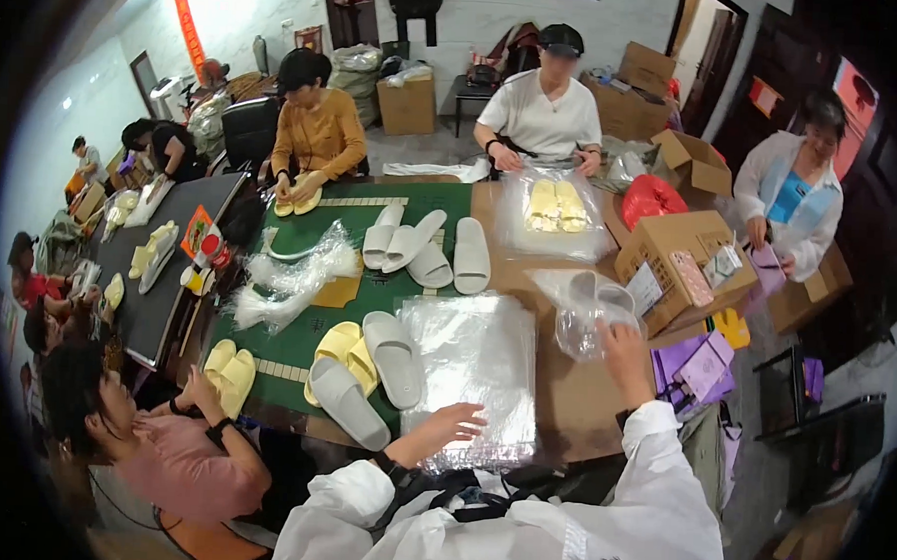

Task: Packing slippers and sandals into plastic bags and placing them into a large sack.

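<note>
Head view: my left hand point(454, 418) lies spread, fingers apart, on the stack of clear bags point(475, 366) at 6 o'clock on the table point(564, 385). My right hand point(621, 350), at 3 o'clock of the stack, grips a bagged grey slipper point(589, 311); its fingertips are hidden behind the plastic. Grey slippers point(369, 377) lie at 9 o'clock. White sleeves cut off both forearms.

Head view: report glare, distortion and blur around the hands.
Head view: fisheye bends the table edges, with dark corners; glare whitens the stack of clear bags under the left hand; the right hand and its bagged grey slippers look soft.
</note>
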A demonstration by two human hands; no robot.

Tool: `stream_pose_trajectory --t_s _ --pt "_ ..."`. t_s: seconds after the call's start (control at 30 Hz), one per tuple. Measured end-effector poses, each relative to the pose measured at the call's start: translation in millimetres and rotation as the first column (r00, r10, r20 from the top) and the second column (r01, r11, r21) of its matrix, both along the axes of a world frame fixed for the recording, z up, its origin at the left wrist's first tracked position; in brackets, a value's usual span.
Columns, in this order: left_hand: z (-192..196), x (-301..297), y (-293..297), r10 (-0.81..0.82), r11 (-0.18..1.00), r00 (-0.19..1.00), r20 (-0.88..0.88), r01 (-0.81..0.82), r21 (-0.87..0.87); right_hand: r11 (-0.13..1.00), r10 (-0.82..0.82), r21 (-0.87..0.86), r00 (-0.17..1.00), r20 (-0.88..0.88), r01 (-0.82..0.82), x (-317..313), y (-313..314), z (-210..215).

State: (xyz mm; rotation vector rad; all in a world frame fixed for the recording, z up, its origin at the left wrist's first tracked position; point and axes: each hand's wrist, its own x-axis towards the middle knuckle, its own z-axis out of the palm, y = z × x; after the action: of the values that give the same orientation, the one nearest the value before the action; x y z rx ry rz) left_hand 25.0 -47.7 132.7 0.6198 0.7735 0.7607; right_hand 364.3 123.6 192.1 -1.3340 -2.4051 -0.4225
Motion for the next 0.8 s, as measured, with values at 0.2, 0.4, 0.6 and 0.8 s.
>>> stream_pose_trajectory --t_s 0.2,0.4,0.6,0.8 --pt "-38 -34 -31 0.198 0.954 0.97 -0.142 -0.224 -0.2 0.989 0.089 -0.127 0.994 0.06 -0.081 -20 -33 -107" --pt "-51 -63 -25 0.395 0.776 0.59 -0.704 -0.625 -0.088 0.697 0.167 -0.683 0.976 -0.14 -0.217 -130 -86 -123" --pt "-57 -116 -39 0.301 0.508 -0.001 -0.954 -0.846 0.161 0.531 0.134 -0.689 0.852 -0.507 -0.494 -220 -103 -114" --pt "-109 -162 -57 0.594 0.309 0.176 -0.785 -0.951 0.021 0.476 0.197 -0.608 0.751 -0.63 -0.635 -354 -78 -126"
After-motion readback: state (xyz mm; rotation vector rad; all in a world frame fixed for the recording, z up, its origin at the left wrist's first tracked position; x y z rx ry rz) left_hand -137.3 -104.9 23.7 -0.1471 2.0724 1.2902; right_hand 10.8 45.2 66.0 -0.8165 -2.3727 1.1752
